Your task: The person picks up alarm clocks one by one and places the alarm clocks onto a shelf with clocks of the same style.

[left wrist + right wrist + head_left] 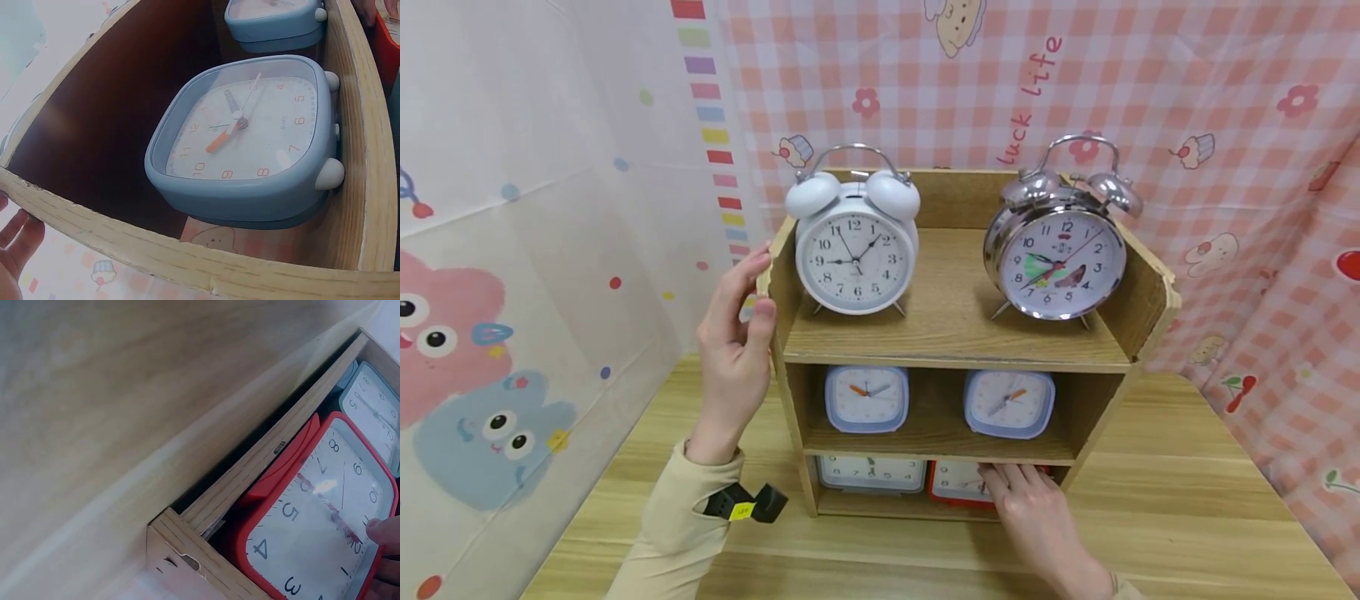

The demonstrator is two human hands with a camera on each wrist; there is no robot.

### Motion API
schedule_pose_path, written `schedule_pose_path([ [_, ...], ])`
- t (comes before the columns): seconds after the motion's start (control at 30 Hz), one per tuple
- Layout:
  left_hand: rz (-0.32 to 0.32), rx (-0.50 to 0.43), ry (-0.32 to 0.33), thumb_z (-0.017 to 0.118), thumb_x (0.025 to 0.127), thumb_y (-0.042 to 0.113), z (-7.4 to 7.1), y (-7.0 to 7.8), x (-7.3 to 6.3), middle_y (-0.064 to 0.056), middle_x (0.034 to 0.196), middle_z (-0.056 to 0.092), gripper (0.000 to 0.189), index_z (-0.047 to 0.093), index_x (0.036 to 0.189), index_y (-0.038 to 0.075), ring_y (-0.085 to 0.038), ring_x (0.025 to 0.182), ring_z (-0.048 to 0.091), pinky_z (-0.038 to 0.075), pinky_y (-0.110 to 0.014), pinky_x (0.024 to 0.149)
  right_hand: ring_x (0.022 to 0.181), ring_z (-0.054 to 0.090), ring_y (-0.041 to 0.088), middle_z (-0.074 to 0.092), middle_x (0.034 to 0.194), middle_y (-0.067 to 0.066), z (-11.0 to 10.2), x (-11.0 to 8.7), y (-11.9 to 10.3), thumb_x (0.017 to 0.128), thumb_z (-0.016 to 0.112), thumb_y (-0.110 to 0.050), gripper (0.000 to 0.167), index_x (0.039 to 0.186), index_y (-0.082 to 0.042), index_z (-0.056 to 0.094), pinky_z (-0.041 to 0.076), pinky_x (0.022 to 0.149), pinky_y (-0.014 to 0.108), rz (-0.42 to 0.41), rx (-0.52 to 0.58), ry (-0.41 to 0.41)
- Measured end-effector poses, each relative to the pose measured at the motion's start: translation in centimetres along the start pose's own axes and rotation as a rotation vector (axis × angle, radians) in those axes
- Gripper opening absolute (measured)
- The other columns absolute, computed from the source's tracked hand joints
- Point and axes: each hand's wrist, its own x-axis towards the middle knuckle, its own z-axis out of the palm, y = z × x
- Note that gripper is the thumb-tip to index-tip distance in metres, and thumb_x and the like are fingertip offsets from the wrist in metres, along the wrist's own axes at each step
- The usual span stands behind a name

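My left hand (733,350) holds the left side panel of a small wooden shelf (955,358), near its upper front corner. In the lowest compartment, a red square alarm clock (951,482) stands on the right side. My right hand (1030,504) reaches in there and grips this clock by its top edge. The right wrist view shows a thumb (384,531) on the clock's face, by the 12; the other fingers are partly hidden. Beside the red clock sits a grey-blue square clock (872,473).
On the top shelf stand a white twin-bell clock (856,258) and a silver twin-bell clock (1063,262). Two light blue clocks, one left (867,400) and one right (1009,404), occupy the middle shelf. A wood-grain table (1187,500) lies beneath, with patterned cloth (1150,83) behind.
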Motion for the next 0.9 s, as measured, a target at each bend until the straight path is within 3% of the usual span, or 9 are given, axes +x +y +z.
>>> schedule_pose_path([
  [0.17, 0.005, 0.023, -0.01, 0.051, 0.106, 0.054, -0.1, 0.1, -0.3, -0.007, 0.148, 0.064, 0.069, 0.056, 0.146, -0.002, -0.001, 0.113, 0.058, 0.038, -0.009, 0.058, 0.073, 0.069, 0.025, 0.074, 0.086, 0.006, -0.1, 0.2, 0.0, 0.112, 0.04, -0.017, 0.042, 0.093, -0.006, 0.076, 0.057, 0.059, 0.037, -0.002, 0.025, 0.03],
  [0.27, -0.004, 0.036, -0.042, 0.049, 0.107, 0.055, -0.2, 0.2, -0.7, -0.021, 0.152, 0.059, 0.073, 0.048, 0.154, -0.001, -0.004, 0.12, 0.061, 0.046, -0.008, 0.07, 0.073, 0.069, 0.025, 0.073, 0.084, 0.004, -0.5, 0.3, 0.1, 0.116, 0.036, -0.026, 0.05, 0.094, -0.005, 0.076, 0.057, 0.061, 0.037, 0.012, 0.051, 0.037],
  [0.33, -0.018, 0.057, -0.073, 0.047, 0.107, 0.056, -0.3, 0.3, -1.0, -0.022, 0.156, 0.055, 0.076, 0.041, 0.158, 0.0, -0.014, 0.128, 0.062, 0.051, -0.009, 0.081, 0.074, 0.069, 0.025, 0.073, 0.084, 0.005, -0.9, 0.3, 0.1, 0.116, 0.038, -0.031, 0.05, 0.097, -0.004, 0.076, 0.057, 0.063, 0.038, 0.026, 0.07, 0.028],
  [0.5, -0.051, 0.13, -0.161, 0.043, 0.106, 0.062, -0.8, 0.3, -2.1, -0.018, 0.164, 0.048, 0.081, 0.033, 0.164, 0.005, -0.034, 0.136, 0.06, 0.051, -0.011, 0.092, 0.083, 0.074, 0.027, 0.078, 0.094, 0.009, -2.4, 0.1, 0.1, 0.114, 0.041, -0.04, 0.053, 0.105, -0.003, 0.077, 0.061, 0.071, 0.043, 0.022, 0.103, 0.024],
  [0.63, -0.059, 0.154, -0.185, 0.045, 0.106, 0.062, -1.5, 0.0, -3.2, -0.021, 0.162, 0.048, 0.082, 0.032, 0.164, 0.006, -0.019, 0.145, 0.053, 0.049, -0.01, 0.099, 0.087, 0.078, 0.03, 0.081, 0.1, 0.014, -3.8, 0.2, 0.3, 0.112, 0.045, -0.046, 0.056, 0.108, -0.001, 0.079, 0.061, 0.078, 0.043, -0.016, 0.136, 0.112],
  [0.7, -0.057, 0.16, -0.194, 0.047, 0.108, 0.057, -1.9, -0.2, -3.9, -0.021, 0.163, 0.047, 0.078, 0.032, 0.164, 0.006, -0.01, 0.149, 0.048, 0.048, -0.01, 0.103, 0.087, 0.077, 0.031, 0.081, 0.099, 0.016, -4.4, 0.3, 0.6, 0.111, 0.049, -0.047, 0.057, 0.106, 0.001, 0.08, 0.06, 0.095, 0.034, -0.026, 0.163, 0.175],
  [0.83, -0.071, 0.175, -0.238, 0.048, 0.109, 0.053, -2.9, -0.2, -5.2, -0.016, 0.169, 0.04, 0.074, 0.03, 0.166, 0.01, 0.0, 0.154, 0.039, 0.043, -0.009, 0.111, 0.082, 0.072, 0.036, 0.079, 0.093, 0.022, -6.0, 1.1, 1.6, 0.108, 0.056, -0.048, 0.059, 0.1, 0.006, 0.078, 0.04, 0.122, 0.018, -0.05, 0.206, 0.322],
  [0.9, -0.074, 0.188, -0.255, 0.048, 0.109, 0.053, -3.3, -0.1, -5.8, -0.012, 0.171, 0.038, 0.073, 0.03, 0.166, 0.012, 0.0, 0.155, 0.037, 0.04, -0.009, 0.113, 0.08, 0.069, 0.038, 0.077, 0.091, 0.025, -6.9, 1.8, 2.2, 0.106, 0.059, -0.049, 0.06, 0.098, 0.007, 0.077, 0.036, 0.123, 0.016, -0.044, 0.215, 0.383],
])
